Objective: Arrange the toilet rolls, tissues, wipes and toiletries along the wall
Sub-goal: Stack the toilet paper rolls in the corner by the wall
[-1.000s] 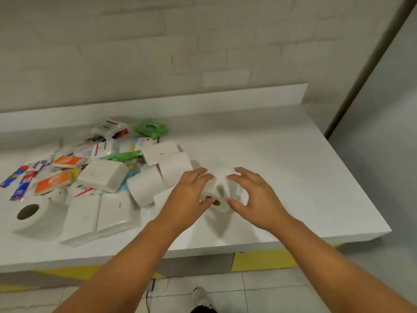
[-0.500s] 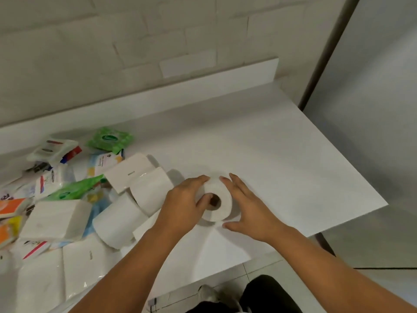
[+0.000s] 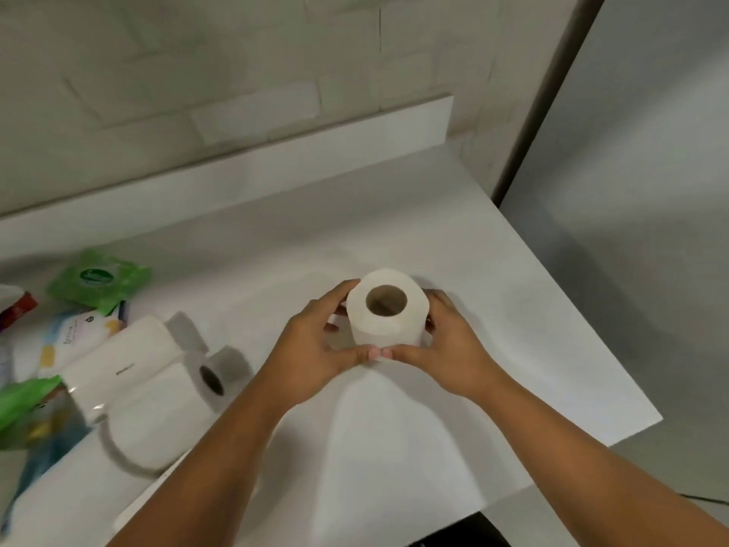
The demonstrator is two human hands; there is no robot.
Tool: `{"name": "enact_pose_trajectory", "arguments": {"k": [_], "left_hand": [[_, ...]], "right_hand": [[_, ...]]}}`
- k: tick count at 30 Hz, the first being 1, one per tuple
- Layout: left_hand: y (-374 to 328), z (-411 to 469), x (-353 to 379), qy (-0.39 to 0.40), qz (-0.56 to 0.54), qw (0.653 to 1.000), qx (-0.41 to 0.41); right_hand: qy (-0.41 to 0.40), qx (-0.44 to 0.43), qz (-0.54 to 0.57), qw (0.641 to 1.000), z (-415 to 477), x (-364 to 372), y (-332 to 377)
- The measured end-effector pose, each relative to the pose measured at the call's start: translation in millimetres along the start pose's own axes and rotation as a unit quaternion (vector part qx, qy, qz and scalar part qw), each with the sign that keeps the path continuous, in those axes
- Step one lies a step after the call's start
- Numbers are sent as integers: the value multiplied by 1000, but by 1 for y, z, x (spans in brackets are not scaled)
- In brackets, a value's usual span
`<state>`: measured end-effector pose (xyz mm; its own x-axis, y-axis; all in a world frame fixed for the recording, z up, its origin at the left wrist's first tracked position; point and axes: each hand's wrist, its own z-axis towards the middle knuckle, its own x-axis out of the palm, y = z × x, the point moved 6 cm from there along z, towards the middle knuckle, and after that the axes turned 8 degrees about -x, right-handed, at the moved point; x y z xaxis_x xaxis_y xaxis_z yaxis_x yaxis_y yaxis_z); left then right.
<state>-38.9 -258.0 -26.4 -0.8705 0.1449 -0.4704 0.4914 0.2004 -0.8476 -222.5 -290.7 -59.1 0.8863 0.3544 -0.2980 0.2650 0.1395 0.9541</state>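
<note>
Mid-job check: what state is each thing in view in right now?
held toilet roll, upright, core hole up, gripped from both sides.
left hand, fingers curled round the held toilet roll.
right hand, same grip, thumbs meeting in front.
second toilet roll, lying on its side on the counter.
white tissue pack, lying flat, wrapped.
green wipes pack, lying flat, label up.

A white toilet roll (image 3: 388, 315) is sitting upright, hole facing up, gripped between the left hand (image 3: 315, 355) and right hand (image 3: 447, 349). Left of them, a second roll (image 3: 165, 408) is lying sideways near green wipes (image 3: 100, 280).
</note>
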Motion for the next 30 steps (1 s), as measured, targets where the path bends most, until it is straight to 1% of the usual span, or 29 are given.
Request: {"name": "enact_pose_trajectory", "arguments": {"k": [3,5,9,15,19,27,30], "left_hand": [[-8,41,19,-19,-64,998,1],[-15,69,34,-30,-89,996,-2],[-30,131,56,-57,-107,993,12],[-48,216,69,-109,-107,988,6],[-57,261,67,-143,-118,983,0],[-70,325,51,-223,-97,970,22],[-69,340,50,-241,-99,965,24]], "right_hand": [[18,3,15,1000,32,-33,-20],[12,-4,8,1000,55,-55,-31],[-10,-9,51,999,101,-95,-56],[-40,-18,41,998,172,-141,-82],[-60,-30,35,997,213,-159,-90],[-49,-71,-18,996,290,-168,-88],[-45,-91,-34,994,308,-170,-86]]}}
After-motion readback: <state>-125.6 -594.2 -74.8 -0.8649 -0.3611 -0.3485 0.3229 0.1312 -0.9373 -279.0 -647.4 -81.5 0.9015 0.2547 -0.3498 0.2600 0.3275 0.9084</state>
